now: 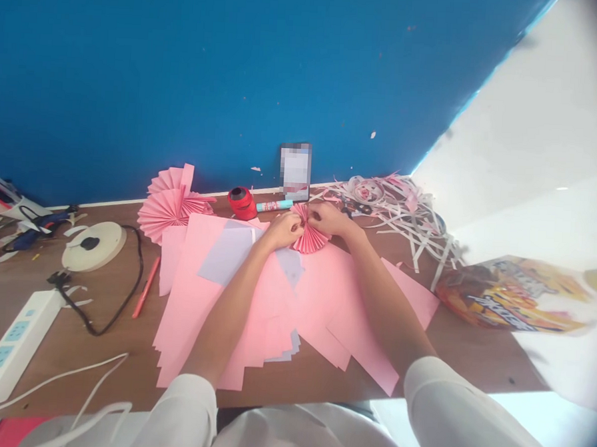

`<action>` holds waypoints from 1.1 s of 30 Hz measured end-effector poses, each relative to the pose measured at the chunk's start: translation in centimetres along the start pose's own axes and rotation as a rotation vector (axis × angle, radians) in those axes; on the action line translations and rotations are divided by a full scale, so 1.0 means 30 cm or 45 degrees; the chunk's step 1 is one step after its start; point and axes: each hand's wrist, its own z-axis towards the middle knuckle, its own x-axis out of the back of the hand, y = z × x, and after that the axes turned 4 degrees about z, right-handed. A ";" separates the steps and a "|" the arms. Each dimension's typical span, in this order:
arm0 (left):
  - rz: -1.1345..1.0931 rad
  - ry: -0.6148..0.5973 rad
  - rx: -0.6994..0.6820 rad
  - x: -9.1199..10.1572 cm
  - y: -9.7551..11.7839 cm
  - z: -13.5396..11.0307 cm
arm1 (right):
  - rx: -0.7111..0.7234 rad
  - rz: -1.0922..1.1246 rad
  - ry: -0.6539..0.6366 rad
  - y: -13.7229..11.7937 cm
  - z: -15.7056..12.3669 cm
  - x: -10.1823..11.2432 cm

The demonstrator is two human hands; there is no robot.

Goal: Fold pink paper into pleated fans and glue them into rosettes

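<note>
Paper fan point(311, 241) centre hidden (under fingers point(323, 218))

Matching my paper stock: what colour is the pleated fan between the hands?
The pleated paper fan is deep pink, seen best in the head view.

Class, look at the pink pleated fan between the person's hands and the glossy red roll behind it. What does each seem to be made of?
The pink pleated fan looks like matte coloured paper: its folds are crisp, like the loose pink sheets below. The red roll has a shiny surface, perhaps plastic tape or ribbon; it is too small to tell.
</note>
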 end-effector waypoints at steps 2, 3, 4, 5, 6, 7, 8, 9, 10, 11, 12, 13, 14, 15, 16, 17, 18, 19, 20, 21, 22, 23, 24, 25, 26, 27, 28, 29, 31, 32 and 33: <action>-0.004 -0.002 -0.001 -0.005 -0.005 0.001 | -0.006 0.028 0.007 -0.002 0.000 0.001; -0.009 -0.004 0.001 -0.006 -0.007 0.002 | -0.014 0.041 0.003 -0.002 0.000 0.002; -0.017 -0.006 0.005 -0.007 -0.009 0.002 | -0.025 0.053 -0.001 -0.002 0.001 0.003; -0.028 -0.006 0.008 -0.008 -0.010 0.003 | -0.037 0.065 0.000 -0.002 0.001 0.003; -0.039 -0.002 0.009 -0.007 -0.011 0.003 | -0.049 0.078 0.009 -0.001 0.002 0.004; -0.051 0.010 0.008 -0.005 -0.011 0.003 | -0.061 0.090 0.025 0.000 0.003 0.004; -0.062 0.033 0.007 -0.002 -0.011 0.003 | -0.073 0.101 0.046 0.003 0.003 0.004; -0.073 0.065 0.004 0.001 -0.010 0.003 | -0.083 0.109 0.069 0.006 0.002 0.004; -0.084 0.101 0.001 0.004 -0.008 0.002 | -0.093 0.116 0.085 0.009 0.002 0.005; -0.094 0.132 -0.001 0.006 -0.006 0.002 | -0.103 0.121 0.093 0.013 0.001 0.007; -0.106 0.154 -0.005 0.008 -0.005 0.002 | -0.111 0.124 0.092 0.016 0.000 0.009; -0.118 0.167 -0.006 0.010 -0.003 0.001 | -0.117 0.126 0.090 0.019 -0.002 0.012; -0.127 0.174 -0.005 0.010 -0.002 0.002 | -0.122 0.126 0.082 0.020 -0.003 0.015; -0.134 0.177 -0.002 0.010 -0.001 0.002 | -0.127 0.124 0.068 0.019 -0.004 0.020; -0.136 0.178 0.001 0.009 0.000 0.002 | -0.131 0.124 0.053 0.017 -0.005 0.025; -0.136 0.181 0.004 0.008 0.000 0.002 | -0.134 0.124 0.036 0.014 -0.005 0.030; -0.134 0.186 0.006 0.008 -0.001 0.002 | -0.140 0.125 0.013 0.009 -0.006 0.037; -0.135 0.193 0.007 0.007 -0.002 0.003 | -0.153 0.123 -0.019 0.003 -0.007 0.044; -0.138 0.198 0.007 0.007 -0.002 0.003 | -0.176 0.118 -0.059 -0.003 -0.008 0.051; -0.144 0.202 0.009 0.007 -0.003 0.002 | -0.212 0.106 -0.100 -0.011 -0.010 0.059; -0.149 0.202 0.014 0.007 -0.003 0.002 | -0.258 0.085 -0.144 -0.018 -0.011 0.066; -0.152 0.196 0.022 0.008 -0.003 0.002 | -0.310 0.058 -0.187 -0.027 -0.012 0.072; -0.153 0.187 0.033 0.008 -0.003 0.001 | -0.358 0.027 -0.222 -0.036 -0.012 0.077; -0.154 0.178 0.046 0.009 -0.002 0.000 | -0.399 -0.010 -0.244 -0.046 -0.011 0.079; -0.160 0.176 0.062 0.009 -0.002 -0.001 | -0.433 -0.053 -0.251 -0.057 -0.008 0.079; -0.170 0.183 0.079 0.009 -0.002 -0.002 | -0.456 -0.100 -0.247 -0.068 -0.005 0.077; -0.182 0.204 0.100 0.009 -0.003 -0.004 | -0.469 -0.150 -0.234 -0.079 0.000 0.072; -0.191 0.242 0.127 0.008 -0.006 -0.005 | -0.476 -0.200 -0.221 -0.089 0.004 0.066; -0.185 0.362 0.207 0.005 -0.014 -0.006 | -0.486 -0.287 -0.223 -0.106 0.012 0.056; -0.171 0.437 0.254 0.003 -0.019 -0.006 | -0.488 -0.314 -0.242 -0.112 0.015 0.053; -0.155 0.513 0.300 0.001 -0.024 -0.005 | -0.489 -0.329 -0.269 -0.117 0.015 0.053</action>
